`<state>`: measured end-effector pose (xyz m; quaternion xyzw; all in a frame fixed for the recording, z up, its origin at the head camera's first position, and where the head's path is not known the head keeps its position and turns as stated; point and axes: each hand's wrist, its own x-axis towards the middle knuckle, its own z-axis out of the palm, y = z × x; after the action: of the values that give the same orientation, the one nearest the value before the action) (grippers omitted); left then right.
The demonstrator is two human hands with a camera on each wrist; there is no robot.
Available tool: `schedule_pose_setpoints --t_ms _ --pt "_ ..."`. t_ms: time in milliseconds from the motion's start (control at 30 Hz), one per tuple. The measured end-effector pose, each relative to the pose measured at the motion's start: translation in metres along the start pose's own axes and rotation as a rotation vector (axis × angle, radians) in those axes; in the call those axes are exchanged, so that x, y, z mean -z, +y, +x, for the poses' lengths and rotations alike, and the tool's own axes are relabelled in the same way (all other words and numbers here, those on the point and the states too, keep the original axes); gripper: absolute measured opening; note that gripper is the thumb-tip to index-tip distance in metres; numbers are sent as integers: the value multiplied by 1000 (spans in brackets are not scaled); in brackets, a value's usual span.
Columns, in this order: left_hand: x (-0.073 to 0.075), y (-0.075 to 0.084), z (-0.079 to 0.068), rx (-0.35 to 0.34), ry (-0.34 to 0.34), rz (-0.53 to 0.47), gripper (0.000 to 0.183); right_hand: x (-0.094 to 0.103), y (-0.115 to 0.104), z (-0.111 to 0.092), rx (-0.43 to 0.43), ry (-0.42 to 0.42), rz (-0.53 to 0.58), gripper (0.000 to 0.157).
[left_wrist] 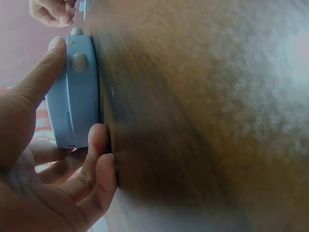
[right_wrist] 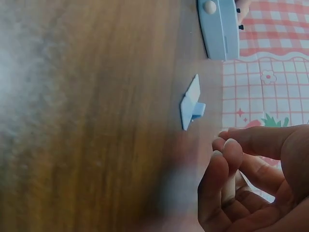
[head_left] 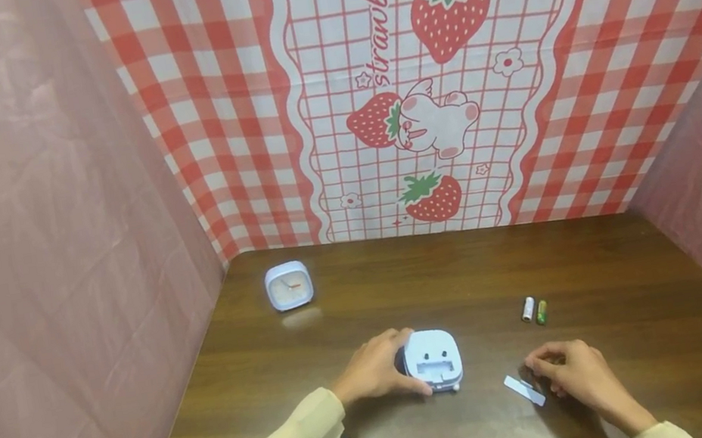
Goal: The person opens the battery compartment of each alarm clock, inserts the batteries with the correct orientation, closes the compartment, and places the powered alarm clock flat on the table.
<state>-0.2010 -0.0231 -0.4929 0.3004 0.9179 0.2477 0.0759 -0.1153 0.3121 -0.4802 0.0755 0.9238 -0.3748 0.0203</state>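
Note:
A light blue alarm clock lies face down on the table, its rear battery compartment uncovered. My left hand holds it from the left, the thumb along its near edge and the other fingers around its far side. Round feet on the clock's edge show in the left wrist view. To the right lies a small battery cover, its tab visible in the right wrist view. Just right of that cover hovers my right hand, fingers loosely bent, with nothing visible in its grasp.
Two small batteries, one white and one green, lie side by side beyond my right hand. A second clock stands upright at the back left. Pink cloth hangs on both sides; a strawberry-print cloth hangs behind the table.

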Motion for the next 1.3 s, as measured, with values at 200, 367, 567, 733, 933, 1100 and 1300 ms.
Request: schedule_pose_setpoints --t_ms 200,367,567,733,933,1100,1300 --pt "0 0 0 -8 -2 3 109 5 -1 5 26 19 15 15" --pt "1 0 0 -8 -6 11 108 10 -2 13 35 39 40 18" --pt "2 0 0 -5 -5 14 107 18 -1 22 25 79 52 31" --pt "1 -1 0 -16 1 6 106 24 6 30 35 108 41 40" --pt "-1 -1 1 -26 7 -6 105 28 18 42 33 138 26 49" --pt "0 -1 2 -27 18 -3 105 30 26 49 34 160 15 55" --pt "-2 -2 3 -24 13 13 107 31 34 55 2 117 24 66"
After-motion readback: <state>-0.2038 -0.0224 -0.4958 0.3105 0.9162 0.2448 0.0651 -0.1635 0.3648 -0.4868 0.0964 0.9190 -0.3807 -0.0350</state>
